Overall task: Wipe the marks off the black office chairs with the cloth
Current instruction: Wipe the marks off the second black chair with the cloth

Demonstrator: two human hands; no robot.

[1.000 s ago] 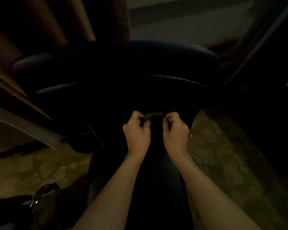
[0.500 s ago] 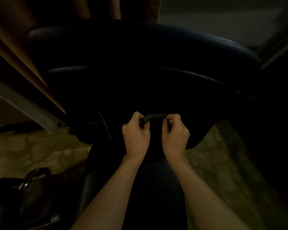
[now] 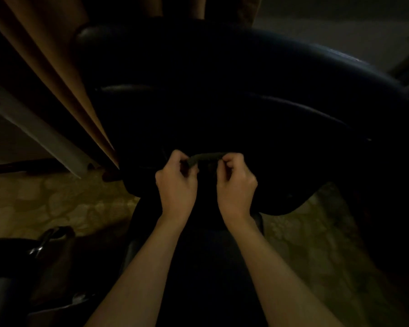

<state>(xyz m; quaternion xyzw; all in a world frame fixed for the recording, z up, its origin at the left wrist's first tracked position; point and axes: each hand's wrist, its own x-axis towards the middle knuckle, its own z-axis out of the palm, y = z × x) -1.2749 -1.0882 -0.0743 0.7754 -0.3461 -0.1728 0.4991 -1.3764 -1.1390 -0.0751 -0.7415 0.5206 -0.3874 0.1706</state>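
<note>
A black office chair (image 3: 222, 95) fills the upper middle of the dim view, its padded back and seat curving from left to right. In front of its near edge my left hand (image 3: 176, 185) and my right hand (image 3: 236, 185) pinch the two ends of a dark grey cloth (image 3: 207, 158), which stretches as a short folded band between the fingertips. Both fists are curled, knuckles toward me. The cloth hangs just above the chair's dark surface; whether it touches the chair I cannot tell.
A tan curtain (image 3: 57, 74) hangs at the left, with a pale sill or ledge (image 3: 38, 135) below it. Patterned carpet (image 3: 69, 204) shows on both sides. A dark bag or chair part with a metal clasp (image 3: 47, 244) sits at the lower left.
The view has swung so the chair sits further right and larger. Both hands keep the same pinch on the cloth and stay close together.
</note>
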